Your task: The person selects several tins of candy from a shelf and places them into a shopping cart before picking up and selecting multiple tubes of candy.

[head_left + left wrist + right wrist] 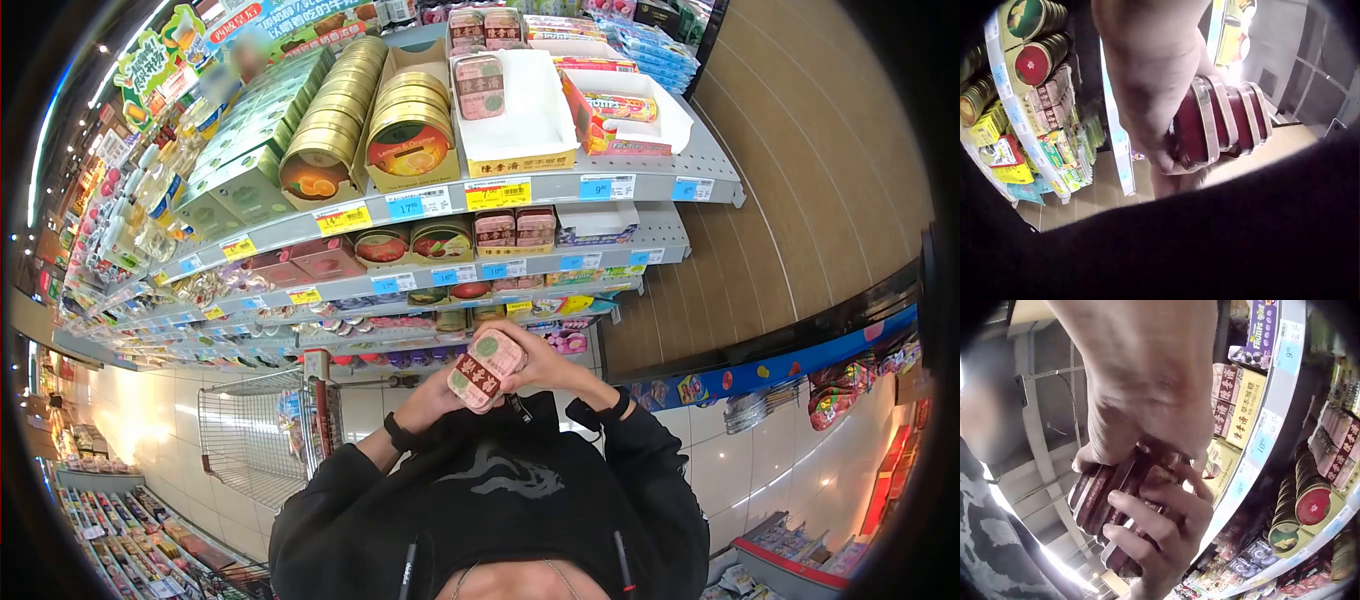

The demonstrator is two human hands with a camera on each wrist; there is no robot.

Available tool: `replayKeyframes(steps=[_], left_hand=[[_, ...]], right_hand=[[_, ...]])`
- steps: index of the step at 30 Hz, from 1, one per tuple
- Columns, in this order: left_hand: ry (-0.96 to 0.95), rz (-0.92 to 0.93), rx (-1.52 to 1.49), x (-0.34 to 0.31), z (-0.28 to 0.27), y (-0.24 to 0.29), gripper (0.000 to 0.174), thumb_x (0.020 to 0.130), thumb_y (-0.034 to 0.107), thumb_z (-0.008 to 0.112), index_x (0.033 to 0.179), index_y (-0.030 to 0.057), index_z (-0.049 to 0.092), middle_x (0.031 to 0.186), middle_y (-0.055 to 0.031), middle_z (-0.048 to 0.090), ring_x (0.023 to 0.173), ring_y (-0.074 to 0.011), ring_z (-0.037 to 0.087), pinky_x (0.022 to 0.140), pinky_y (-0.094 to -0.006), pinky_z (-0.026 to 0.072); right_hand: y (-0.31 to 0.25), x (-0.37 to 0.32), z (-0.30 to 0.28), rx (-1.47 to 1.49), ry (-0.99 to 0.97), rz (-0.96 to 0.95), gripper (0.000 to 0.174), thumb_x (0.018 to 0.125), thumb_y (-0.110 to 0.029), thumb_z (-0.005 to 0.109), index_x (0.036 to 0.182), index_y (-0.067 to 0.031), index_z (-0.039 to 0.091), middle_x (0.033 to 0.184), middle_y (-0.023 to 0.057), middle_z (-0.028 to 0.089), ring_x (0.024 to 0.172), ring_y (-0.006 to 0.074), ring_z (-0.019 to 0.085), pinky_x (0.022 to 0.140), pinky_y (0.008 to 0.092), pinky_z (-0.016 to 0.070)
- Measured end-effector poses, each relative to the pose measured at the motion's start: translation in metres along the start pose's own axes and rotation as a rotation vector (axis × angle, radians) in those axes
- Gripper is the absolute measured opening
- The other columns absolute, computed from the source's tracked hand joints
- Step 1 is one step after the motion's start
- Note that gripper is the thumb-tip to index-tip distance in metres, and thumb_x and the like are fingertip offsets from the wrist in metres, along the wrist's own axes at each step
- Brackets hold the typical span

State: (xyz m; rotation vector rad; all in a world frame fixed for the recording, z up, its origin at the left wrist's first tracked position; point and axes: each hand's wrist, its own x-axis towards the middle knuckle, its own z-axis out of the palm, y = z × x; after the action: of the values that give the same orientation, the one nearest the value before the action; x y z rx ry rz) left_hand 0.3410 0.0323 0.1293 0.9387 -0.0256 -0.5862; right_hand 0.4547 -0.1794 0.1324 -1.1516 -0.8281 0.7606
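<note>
In front of the chest, both hands hold a stack of small pink tins (487, 372) with rounded corners and a dark red label band across the top one. The left hand (432, 397) grips the stack from its lower left side. From the right, the right hand (548, 362) has its fingers around the far edge and side. Dark red sides of several stacked tins (1200, 125) show in the left wrist view. Curled fingers (1141, 515) wrap the stack in the right wrist view. A similar pink tin (480, 87) stands in a white display box (530, 110) on the top shelf.
Ahead are tiered store shelves with price tags (497, 192), round gold tins (410, 125) and a fruit candy box (620, 110). A wire shopping cart (255, 430) stands at the left. A brown panelled surface (810, 180) lies to the right.
</note>
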Motion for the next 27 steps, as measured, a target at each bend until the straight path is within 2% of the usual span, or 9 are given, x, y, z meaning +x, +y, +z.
replayKeyframes(steps=[1,2,5,6,9,15,21,24,27], left_hand=[[-0.01,0.02,0.161,-0.003,-0.004,-0.002,0.053,0.107,0.032,0.04,0.15,0.0018,0.033,0.142,-0.0176,0.051,0.124,-0.033,0.058,0.106,-0.0413,0.0478],[0.028,0.056,0.478,-0.002,-0.009,-0.005,0.052,0.106,0.028,0.045,0.149,0.0015,0.035,0.143,-0.0148,0.05,0.127,-0.0282,0.057,0.107,-0.0396,0.0472],[0.046,0.076,0.105,0.001,0.005,0.014,0.053,0.097,0.018,0.064,0.143,0.0025,0.043,0.129,-0.0143,0.061,0.112,-0.0251,0.066,0.096,-0.0345,0.0544],[0.043,0.085,0.099,0.001,-0.001,0.015,0.053,0.097,0.018,0.064,0.143,0.0025,0.043,0.129,-0.0143,0.061,0.112,-0.0251,0.066,0.096,-0.0345,0.0544],[-0.03,0.151,0.3,0.001,-0.016,0.015,0.044,0.101,0.015,0.055,0.142,0.0006,0.045,0.131,-0.0146,0.06,0.116,-0.0224,0.064,0.102,-0.0354,0.0507],[-0.022,-0.064,-0.469,0.016,-0.053,0.015,0.058,0.099,0.023,0.059,0.147,0.0,0.037,0.14,-0.016,0.054,0.122,-0.0268,0.06,0.104,-0.0445,0.0495],[-0.004,-0.058,-0.542,0.014,-0.069,0.011,0.067,0.092,0.02,0.067,0.149,0.0031,0.034,0.14,-0.0151,0.054,0.123,-0.0265,0.059,0.103,-0.0458,0.0499],[0.007,-0.035,-0.515,0.015,-0.073,0.014,0.07,0.091,0.015,0.069,0.149,0.0038,0.033,0.14,-0.0144,0.054,0.124,-0.0267,0.058,0.103,-0.0457,0.0497],[-0.024,-0.021,-0.468,0.014,-0.073,0.025,0.072,0.089,0.011,0.07,0.15,0.0045,0.033,0.139,-0.0139,0.053,0.125,-0.0268,0.057,0.104,-0.0453,0.0493]], right_hand=[[0.002,0.001,0.001,0.014,-0.02,0.022,0.095,0.07,-0.042,0.09,0.142,-0.0046,0.042,0.136,0.0107,0.052,0.131,0.0221,0.048,0.11,0.0368,0.0388],[0.003,0.004,-0.003,-0.01,-0.047,0.013,0.093,0.071,-0.045,0.088,0.142,-0.0049,0.042,0.141,0.0132,0.05,0.135,0.0253,0.045,0.113,0.0408,0.0371],[-0.019,0.015,-0.001,-0.046,-0.089,0.007,0.091,0.072,-0.046,0.087,0.141,-0.0047,0.043,0.144,0.0146,0.048,0.136,0.0279,0.045,0.113,0.043,0.0356],[-0.027,0.017,-0.002,-0.08,-0.13,0.01,0.081,0.076,-0.025,0.084,0.144,-0.0067,0.042,0.146,0.0113,0.046,0.138,0.0258,0.041,0.115,0.039,0.0323],[-0.043,0.03,-0.005,-0.283,-0.215,-0.064,0.08,0.078,-0.027,0.08,0.146,-0.0071,0.043,0.149,0.0131,0.042,0.14,0.0281,0.038,0.116,0.0403,0.0302],[-0.054,0.039,0.001,-0.426,-0.063,0.013,0.08,0.08,-0.035,0.078,0.146,-0.0044,0.044,0.146,0.0143,0.042,0.141,0.0294,0.035,0.117,0.0413,0.027],[-0.058,0.043,0.02,-0.666,0.122,-0.027,0.054,0.09,-0.02,0.07,0.138,-0.0024,0.053,0.127,0.0134,0.052,0.118,0.025,0.052,0.101,0.0363,0.0419],[-0.062,0.042,0.025,-0.486,0.204,0.099,0.049,0.09,-0.011,0.071,0.136,-0.0022,0.055,0.122,0.0101,0.057,0.104,0.0156,0.06,0.086,0.0284,0.0507],[-0.064,0.041,0.022,-0.312,0.271,0.139,0.046,0.092,-0.011,0.069,0.136,-0.0016,0.055,0.126,0.009,0.058,0.11,0.0135,0.059,0.088,0.0288,0.0517]])
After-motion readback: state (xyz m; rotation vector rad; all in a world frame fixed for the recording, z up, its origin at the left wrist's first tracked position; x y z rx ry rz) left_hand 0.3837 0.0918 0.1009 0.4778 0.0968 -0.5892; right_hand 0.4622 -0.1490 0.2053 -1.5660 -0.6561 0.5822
